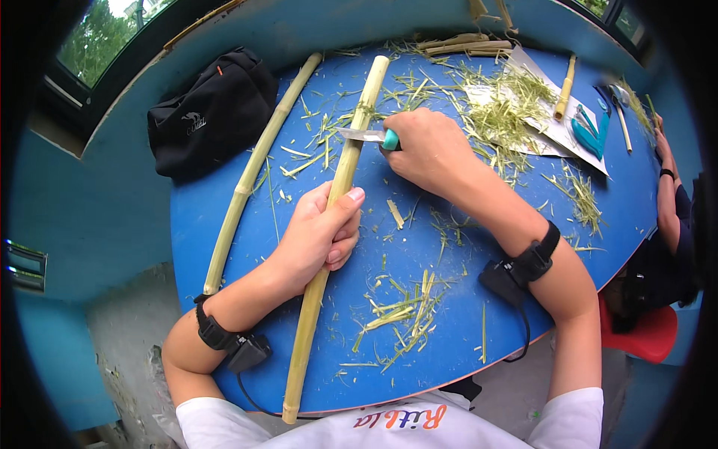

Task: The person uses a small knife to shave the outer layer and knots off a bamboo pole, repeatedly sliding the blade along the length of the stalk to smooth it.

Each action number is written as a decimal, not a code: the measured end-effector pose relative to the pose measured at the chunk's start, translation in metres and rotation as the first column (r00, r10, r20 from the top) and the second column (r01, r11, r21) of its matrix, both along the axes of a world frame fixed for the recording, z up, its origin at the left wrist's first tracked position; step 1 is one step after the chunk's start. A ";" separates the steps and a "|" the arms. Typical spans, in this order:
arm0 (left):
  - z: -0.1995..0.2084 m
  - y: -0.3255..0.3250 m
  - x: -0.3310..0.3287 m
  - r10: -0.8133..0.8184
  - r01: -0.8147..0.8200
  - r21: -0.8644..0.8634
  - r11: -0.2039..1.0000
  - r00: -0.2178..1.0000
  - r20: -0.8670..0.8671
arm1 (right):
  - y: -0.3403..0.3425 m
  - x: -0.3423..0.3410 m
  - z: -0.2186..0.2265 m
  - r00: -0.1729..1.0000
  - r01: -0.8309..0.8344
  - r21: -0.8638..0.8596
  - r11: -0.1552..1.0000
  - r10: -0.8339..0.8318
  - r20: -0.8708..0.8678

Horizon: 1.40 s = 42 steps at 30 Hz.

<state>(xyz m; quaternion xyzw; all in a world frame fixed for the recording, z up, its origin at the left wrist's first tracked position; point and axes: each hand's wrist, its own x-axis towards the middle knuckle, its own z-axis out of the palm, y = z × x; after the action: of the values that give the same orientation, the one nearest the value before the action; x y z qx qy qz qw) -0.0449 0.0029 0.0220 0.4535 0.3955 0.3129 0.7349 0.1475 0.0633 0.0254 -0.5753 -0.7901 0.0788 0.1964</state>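
Observation:
My left hand (326,228) is closed around the middle of a pale green bamboo pole (308,340), which slants from the table's near edge up toward the far side. In my right hand (430,146) is a knife (390,139) with a teal and black handle. Its blade lies across the pole, above my left hand, close to a joint with frayed green fibres. A second, longer bamboo pole (241,191) rests on the table to the left, and my left forearm passes over its lower end.
Green shavings (404,310) litter the blue table (449,359), heaped over white paper (553,135). A black bag (213,112) sits far left. A short bamboo piece (566,88), teal-handled pliers (591,135) and split bamboo strips (464,46) lie beyond. Another person's arm (666,183) rests at right.

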 end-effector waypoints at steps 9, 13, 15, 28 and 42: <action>0.008 -0.001 -0.010 -0.094 0.102 -0.181 0.978 0.994 0.051 | -0.009 0.006 0.007 0.998 0.036 0.016 0.999 -0.037 0.059; 0.010 -0.015 -0.010 -0.036 0.031 -0.112 0.993 0.998 -0.043 | -0.016 0.000 0.000 0.999 0.034 -0.001 0.999 -0.034 0.008; 0.014 -0.022 -0.005 -0.006 -0.004 -0.120 0.993 0.996 -0.084 | -0.017 0.001 0.002 0.998 0.042 -0.027 0.999 -0.041 0.039; 0.012 -0.016 -0.003 0.035 -0.049 -0.114 0.992 0.992 -0.123 | 0.005 0.003 -0.004 0.992 0.070 0.072 0.995 -0.077 0.096; 0.012 -0.004 -0.008 0.108 -0.115 -0.070 0.991 0.989 -0.100 | -0.003 -0.012 0.006 0.988 -0.012 -0.046 0.999 0.019 0.154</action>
<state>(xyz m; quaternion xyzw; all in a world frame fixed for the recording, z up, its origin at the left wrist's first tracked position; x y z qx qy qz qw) -0.0527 -0.0014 0.0340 0.4173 0.4668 0.3162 0.7127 0.1357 0.0599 0.0314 -0.5776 -0.8055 0.0535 0.1210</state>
